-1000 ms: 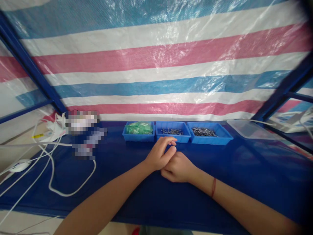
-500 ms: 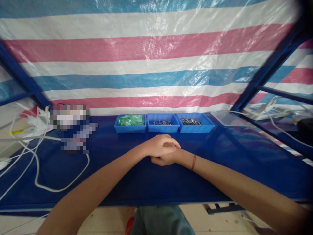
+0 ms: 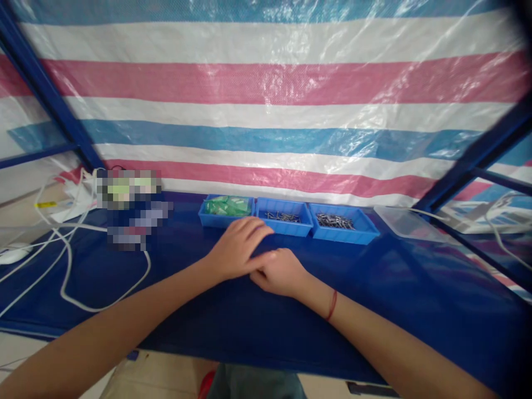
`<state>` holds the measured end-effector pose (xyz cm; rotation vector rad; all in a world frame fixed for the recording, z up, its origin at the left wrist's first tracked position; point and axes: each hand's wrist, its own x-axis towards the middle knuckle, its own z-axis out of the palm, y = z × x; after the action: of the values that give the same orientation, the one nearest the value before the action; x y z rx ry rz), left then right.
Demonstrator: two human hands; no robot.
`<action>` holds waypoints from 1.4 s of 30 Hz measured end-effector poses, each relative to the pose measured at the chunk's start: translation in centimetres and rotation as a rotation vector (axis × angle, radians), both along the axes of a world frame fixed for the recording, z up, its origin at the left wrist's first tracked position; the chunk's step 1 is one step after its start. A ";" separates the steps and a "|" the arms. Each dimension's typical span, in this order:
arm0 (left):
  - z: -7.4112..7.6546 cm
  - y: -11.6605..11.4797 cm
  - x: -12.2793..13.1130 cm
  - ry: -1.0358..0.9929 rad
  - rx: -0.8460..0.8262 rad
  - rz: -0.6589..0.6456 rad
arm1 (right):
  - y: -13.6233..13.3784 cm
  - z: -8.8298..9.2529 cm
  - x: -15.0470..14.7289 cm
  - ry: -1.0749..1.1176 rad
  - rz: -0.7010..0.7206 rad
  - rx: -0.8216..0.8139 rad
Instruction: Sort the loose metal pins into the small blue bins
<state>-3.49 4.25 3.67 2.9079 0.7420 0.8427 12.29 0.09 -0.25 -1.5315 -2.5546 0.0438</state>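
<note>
My left hand [image 3: 239, 249] hovers over the blue tabletop, fingers loosely stretched out and apart. Its thumb reaches across to touch my right hand [image 3: 282, 272], which is curled into a fist with the back of the hand up. No object shows in either hand, though the right palm is hidden. Just beyond my fingers stand three blue bins in a row. The left bin [image 3: 220, 221] holds green plastic packets [image 3: 228, 206]. In the middle bin [image 3: 286, 228] lie thin metal screw-like pieces [image 3: 282, 217], and the right bin [image 3: 349, 236] contains more small metal pieces [image 3: 334, 221].
White cables [image 3: 66, 277] run over the table's left side, near a blurred-out patch [image 3: 128, 208] and a white mouse [image 3: 14, 253]. A clear plastic lid [image 3: 405, 221] lies right of the bins. Blue frame posts and a striped sheet [image 3: 266, 83] enclose the back.
My hands were clasped, left over right. The left hand has slid off to the left and opened its fingers, leaving only its thumb against the right. The view has shifted slightly.
</note>
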 end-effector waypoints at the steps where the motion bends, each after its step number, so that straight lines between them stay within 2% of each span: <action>1: 0.1 0.9 -1.3 -0.017 0.027 0.124 | -0.1 0.2 0.0 -0.021 0.015 -0.002; 3: 0.0 2.8 -3.6 0.030 0.099 0.346 | -0.2 0.5 -0.1 -0.047 0.043 0.002; 4: -0.2 3.6 -4.6 0.094 0.133 0.406 | -0.2 0.7 -0.1 -0.052 0.051 0.009; 8: -0.9 5.3 -6.6 0.264 0.238 0.427 | -0.3 1.0 -0.1 -0.042 0.061 0.034; 12: -0.8 5.0 -7.0 0.314 0.304 0.452 | -0.3 0.8 0.0 -0.009 0.052 0.043; 16: -0.7 2.3 -7.9 0.325 0.341 0.427 | -0.5 0.4 0.0 0.051 -0.034 0.061; 20: -1.1 -2.4 -9.0 0.256 0.350 0.394 | -0.7 0.0 -0.2 0.268 -0.149 0.135; 22: -1.1 -4.5 -9.2 0.237 0.344 0.370 | -0.7 -0.4 -0.2 0.363 -0.120 0.161; 24: -0.7 -5.6 -9.4 0.192 0.344 0.348 | -0.6 -0.7 -0.1 0.399 -0.049 0.154; 27: 0.2 -5.4 -9.6 0.115 0.272 0.342 | -0.5 -1.0 -0.2 0.433 0.036 0.101; 32: 1.1 -3.6 -9.0 0.172 -0.028 0.315 | -0.3 -1.2 -0.4 0.479 0.065 0.022; 34: 1.1 -3.5 -8.5 0.189 -0.117 0.303 | -0.5 -1.2 -0.2 0.517 0.048 -0.001; 39: 0.7 -4.4 -7.6 0.123 -0.214 0.265 | -1.7 -0.5 1.0 0.675 0.009 -0.085; 42: 0.1 -4.7 -7.6 -0.022 -0.312 0.235 | -2.3 0.8 1.5 0.799 0.037 -0.016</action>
<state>-11.11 -0.47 3.73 2.5674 1.1175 0.6987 13.77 -2.17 0.53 -1.1403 -1.9315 0.5581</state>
